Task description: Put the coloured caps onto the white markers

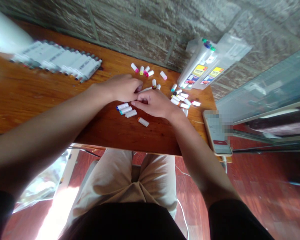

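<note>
Two bare hands meet at mid-table, the left hand and the right hand touching; from my remote seat I read this as both bracing one small piece. Fingers of both are curled inward, the right thumb lying straighter. A slim white piece shows at their junction; I cannot tell which hand clamps it, or how firmly.

Placement: the long row of white marker pens with dark ends lies side by side on the brown wooden table, which I judge stops them rolling. Clear plastic cases with yellow-and-blue labels stand on end by the grey stone-patterned wall, presumably to save surface. Short white plastic cylinders with coloured ends lie loose around the hands, probably spread for easy reach.

Counts:
- Cylinders in front of the hands: four (blue, teal, plain white, orange).
- Cylinders behind, toward the wall: five.
- Just beyond the right hand: two, one partly covered.
- Heap right of it: about ten; overlap prevents an exact figure.
- Cases: two, by their labels.
- Marker row: too tightly packed for me to count.
- Pale-edged phone, right table edge: one.
</note>
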Action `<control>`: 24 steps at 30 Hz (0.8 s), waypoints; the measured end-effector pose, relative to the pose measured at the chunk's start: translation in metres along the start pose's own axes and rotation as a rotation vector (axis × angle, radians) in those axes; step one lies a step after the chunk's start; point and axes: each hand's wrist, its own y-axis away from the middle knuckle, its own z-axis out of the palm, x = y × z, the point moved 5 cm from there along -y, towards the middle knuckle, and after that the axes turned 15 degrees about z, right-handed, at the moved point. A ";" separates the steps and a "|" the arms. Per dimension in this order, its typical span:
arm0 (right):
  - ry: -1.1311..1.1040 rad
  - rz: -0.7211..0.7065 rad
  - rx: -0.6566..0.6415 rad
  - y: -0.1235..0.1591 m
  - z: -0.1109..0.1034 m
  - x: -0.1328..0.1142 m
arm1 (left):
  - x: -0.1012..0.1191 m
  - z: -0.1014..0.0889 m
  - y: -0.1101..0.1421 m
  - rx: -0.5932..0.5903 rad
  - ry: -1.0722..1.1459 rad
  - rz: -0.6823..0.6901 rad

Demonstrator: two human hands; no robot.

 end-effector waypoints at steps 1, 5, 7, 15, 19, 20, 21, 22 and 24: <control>-0.002 0.003 0.000 0.000 0.000 0.000 | 0.000 0.000 0.000 -0.006 0.005 -0.005; -0.004 0.006 -0.007 0.000 0.000 0.000 | -0.001 0.001 0.000 -0.028 -0.008 -0.011; -0.002 0.001 -0.012 0.000 -0.001 0.000 | -0.001 0.001 0.000 -0.022 -0.017 -0.007; 0.000 0.003 -0.009 0.000 -0.001 0.000 | -0.002 0.001 -0.001 -0.024 -0.048 0.002; 0.002 0.009 -0.008 0.000 0.000 0.000 | -0.001 0.002 0.000 -0.046 -0.031 -0.012; 0.004 0.010 -0.009 0.000 0.000 0.000 | -0.001 0.002 0.000 -0.044 -0.024 -0.014; 0.005 0.009 -0.007 0.000 0.000 0.000 | -0.001 0.001 0.000 -0.038 -0.021 -0.014; 0.006 0.008 -0.007 0.000 0.000 -0.001 | -0.001 0.001 0.000 -0.032 -0.020 -0.014; 0.008 0.009 -0.007 0.001 -0.001 -0.001 | -0.001 0.000 0.000 -0.023 -0.024 -0.008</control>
